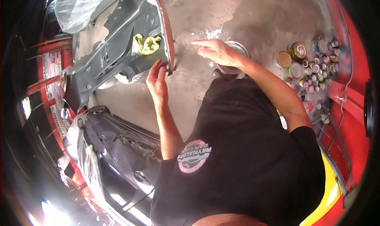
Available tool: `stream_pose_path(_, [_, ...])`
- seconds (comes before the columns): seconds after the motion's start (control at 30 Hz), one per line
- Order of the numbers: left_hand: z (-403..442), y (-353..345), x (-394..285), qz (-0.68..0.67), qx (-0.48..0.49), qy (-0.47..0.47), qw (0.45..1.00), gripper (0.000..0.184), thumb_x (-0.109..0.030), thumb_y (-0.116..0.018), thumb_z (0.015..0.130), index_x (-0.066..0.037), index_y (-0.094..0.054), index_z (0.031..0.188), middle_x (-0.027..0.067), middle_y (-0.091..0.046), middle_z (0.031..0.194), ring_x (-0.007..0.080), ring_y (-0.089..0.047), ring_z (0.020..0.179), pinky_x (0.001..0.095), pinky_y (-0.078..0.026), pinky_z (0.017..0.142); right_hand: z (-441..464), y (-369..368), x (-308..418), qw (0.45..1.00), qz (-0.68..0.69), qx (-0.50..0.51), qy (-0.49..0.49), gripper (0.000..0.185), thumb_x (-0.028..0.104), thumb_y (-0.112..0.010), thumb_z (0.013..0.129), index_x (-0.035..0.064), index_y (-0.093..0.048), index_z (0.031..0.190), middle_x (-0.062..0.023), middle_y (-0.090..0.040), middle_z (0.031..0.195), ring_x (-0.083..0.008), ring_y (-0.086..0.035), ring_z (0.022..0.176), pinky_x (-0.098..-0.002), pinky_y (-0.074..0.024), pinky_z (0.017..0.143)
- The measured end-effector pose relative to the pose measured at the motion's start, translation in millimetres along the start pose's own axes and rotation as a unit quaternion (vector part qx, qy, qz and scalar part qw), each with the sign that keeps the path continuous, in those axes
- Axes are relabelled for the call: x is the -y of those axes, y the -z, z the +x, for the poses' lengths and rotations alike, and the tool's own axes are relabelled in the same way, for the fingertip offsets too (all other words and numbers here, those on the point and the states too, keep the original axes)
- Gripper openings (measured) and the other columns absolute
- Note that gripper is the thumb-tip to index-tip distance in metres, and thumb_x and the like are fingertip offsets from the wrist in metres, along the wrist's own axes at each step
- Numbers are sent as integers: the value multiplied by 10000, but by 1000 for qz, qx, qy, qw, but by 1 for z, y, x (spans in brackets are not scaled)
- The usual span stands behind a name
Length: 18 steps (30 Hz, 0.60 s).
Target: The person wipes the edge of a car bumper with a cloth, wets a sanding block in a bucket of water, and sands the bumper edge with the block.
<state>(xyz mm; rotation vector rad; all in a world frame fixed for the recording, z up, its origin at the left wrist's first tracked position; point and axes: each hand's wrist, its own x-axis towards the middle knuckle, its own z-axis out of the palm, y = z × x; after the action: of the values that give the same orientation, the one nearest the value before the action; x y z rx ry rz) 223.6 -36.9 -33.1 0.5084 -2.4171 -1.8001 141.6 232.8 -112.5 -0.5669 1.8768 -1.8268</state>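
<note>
My left hand [157, 83] is raised near the lower edge of a large dark grey car panel [118, 40]. Its fingers are stretched out and nothing shows in them. Across from it, my right hand [215, 51] hovers over the floor beside a round metal container [237, 47], the index finger extended to the left and the other fingers partly bent; no object is visible in it. A crumpled yellow cloth [149, 45] lies on the panel, above my left hand. Whether my left fingertips touch the panel is unclear.
Several paint cans [295, 70] and small jars stand on the floor at the right, beside a red wall [356, 107]. A dark car [118, 143], partly under plastic sheeting, is at lower left. Plastic film [79, 8] hangs at upper left. Something yellow [330, 186] shows at lower right.
</note>
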Motion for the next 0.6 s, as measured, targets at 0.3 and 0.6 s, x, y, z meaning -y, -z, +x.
stream_pose_path(0.3, [-13, 15, 20, -24, -21, 0, 999, 411, -143, -658, 1016, 44, -618, 1380, 132, -728, 1268, 187, -669, 1168, 321, -468, 1044, 27, -53, 36, 996, -28, -25, 76, 717, 152, -655, 1003, 115, -320, 1636, -212, -682, 1242, -285, -730, 1001, -353, -570, 906])
stream_pose_path(0.6, [-21, -2, 33, 8, -3, 0, 1000, 366, -139, -681, 992, 30, -679, 1316, 84, -753, 1111, 123, -662, 1002, 290, -518, 919, 28, -79, 38, 995, -46, -28, 87, 787, 88, -656, 988, 136, -255, 1664, -199, -559, 1442, -186, -661, 968, -342, -554, 903])
